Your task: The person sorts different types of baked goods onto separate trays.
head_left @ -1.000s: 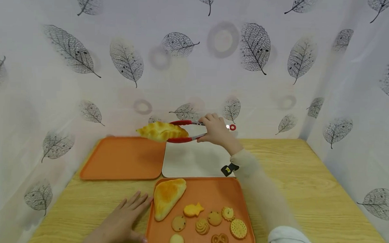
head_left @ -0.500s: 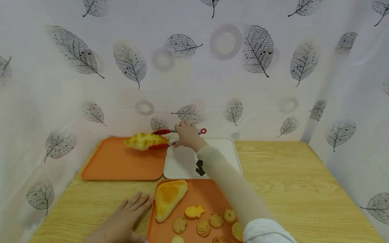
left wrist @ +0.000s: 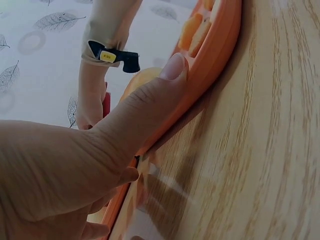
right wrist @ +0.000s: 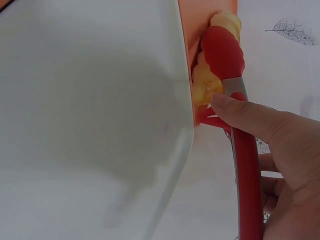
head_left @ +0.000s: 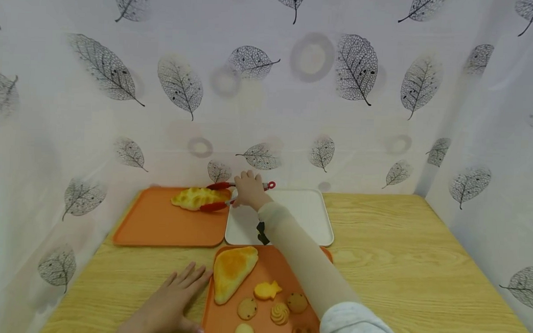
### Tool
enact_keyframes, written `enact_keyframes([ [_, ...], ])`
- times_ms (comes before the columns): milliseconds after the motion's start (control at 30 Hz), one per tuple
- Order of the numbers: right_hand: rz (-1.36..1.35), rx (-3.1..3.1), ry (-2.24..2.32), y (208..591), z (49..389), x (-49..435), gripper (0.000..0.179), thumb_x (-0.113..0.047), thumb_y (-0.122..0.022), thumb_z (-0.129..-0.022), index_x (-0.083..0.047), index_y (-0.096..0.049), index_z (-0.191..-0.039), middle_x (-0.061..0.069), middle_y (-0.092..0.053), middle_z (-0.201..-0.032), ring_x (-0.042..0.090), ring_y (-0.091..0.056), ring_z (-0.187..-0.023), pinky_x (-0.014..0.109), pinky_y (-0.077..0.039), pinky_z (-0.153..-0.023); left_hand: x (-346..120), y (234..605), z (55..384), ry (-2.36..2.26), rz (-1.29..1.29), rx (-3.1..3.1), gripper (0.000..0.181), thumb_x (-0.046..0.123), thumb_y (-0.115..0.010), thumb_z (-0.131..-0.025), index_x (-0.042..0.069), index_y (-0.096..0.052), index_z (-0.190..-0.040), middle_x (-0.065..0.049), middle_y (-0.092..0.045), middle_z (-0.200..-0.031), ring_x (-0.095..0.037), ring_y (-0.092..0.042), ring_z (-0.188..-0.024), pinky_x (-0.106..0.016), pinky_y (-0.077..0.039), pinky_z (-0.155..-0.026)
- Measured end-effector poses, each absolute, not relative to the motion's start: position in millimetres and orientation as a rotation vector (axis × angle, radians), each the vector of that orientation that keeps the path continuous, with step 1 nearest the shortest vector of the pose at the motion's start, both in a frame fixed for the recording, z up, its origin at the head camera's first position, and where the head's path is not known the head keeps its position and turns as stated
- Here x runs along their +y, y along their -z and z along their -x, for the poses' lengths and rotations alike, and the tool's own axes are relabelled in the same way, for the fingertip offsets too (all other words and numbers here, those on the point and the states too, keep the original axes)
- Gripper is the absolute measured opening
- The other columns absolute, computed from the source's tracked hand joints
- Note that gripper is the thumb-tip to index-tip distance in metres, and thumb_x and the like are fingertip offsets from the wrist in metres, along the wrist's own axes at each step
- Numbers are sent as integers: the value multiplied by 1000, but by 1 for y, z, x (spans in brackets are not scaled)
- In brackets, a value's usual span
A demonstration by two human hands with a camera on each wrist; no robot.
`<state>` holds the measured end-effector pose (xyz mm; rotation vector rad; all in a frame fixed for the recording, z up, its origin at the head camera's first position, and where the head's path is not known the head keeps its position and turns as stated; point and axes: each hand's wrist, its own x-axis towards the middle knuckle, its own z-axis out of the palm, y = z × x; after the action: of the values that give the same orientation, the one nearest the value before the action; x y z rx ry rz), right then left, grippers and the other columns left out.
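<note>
My right hand [head_left: 250,191] grips a pair of red-tipped metal tongs [head_left: 214,207] over the seam between the two back trays. The tong heads lie on either side of a golden, ridged bread roll [head_left: 188,198], low over the far-left orange tray [head_left: 167,229], near its back right corner. In the right wrist view a red tong head covers part of the roll [right wrist: 202,82], and my thumb presses along the tongs [right wrist: 248,185]. My left hand [head_left: 167,300] lies with fingers spread beside the near orange tray [head_left: 267,259], thumb and fingertips touching its left edge.
A white tray [head_left: 304,217] stands right of the far-left tray. On the near tray lie a triangular pastry [head_left: 233,273], a fish-shaped cookie [head_left: 267,290] and several round cookies; my right forearm hides its right side. A leaf-printed curtain [head_left: 268,112] surrounds the wooden table [head_left: 421,270].
My right hand has carried the bread roll in the tongs left and down, from above the white tray to the far-left orange tray. My left hand has stayed in place.
</note>
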<state>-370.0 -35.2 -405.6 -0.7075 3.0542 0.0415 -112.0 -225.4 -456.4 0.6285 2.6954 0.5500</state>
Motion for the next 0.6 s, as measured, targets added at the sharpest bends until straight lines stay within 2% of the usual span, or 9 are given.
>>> enact_keyframes([
  [300,883,3086,-46,395,360,-18,72,-57,-78,-73,-13,-52,-123,5,-49,-114,23,-40,-109,40,-37,-88,-225,456,111,-549,-627,2698,120,79,-62,-61,17,-25,-156,-12,-24,-162,-41,-12,-150,-73,-17,-111],
  [600,1093,3139,53,384,333,32,77,-51,-83,-70,-12,-52,-130,8,-49,-118,26,-42,-113,43,-37,-89,-224,457,109,-528,-612,2712,120,80,-62,-60,19,-26,-156,-11,-26,-161,-41,-13,-150,-72,-18,-111],
])
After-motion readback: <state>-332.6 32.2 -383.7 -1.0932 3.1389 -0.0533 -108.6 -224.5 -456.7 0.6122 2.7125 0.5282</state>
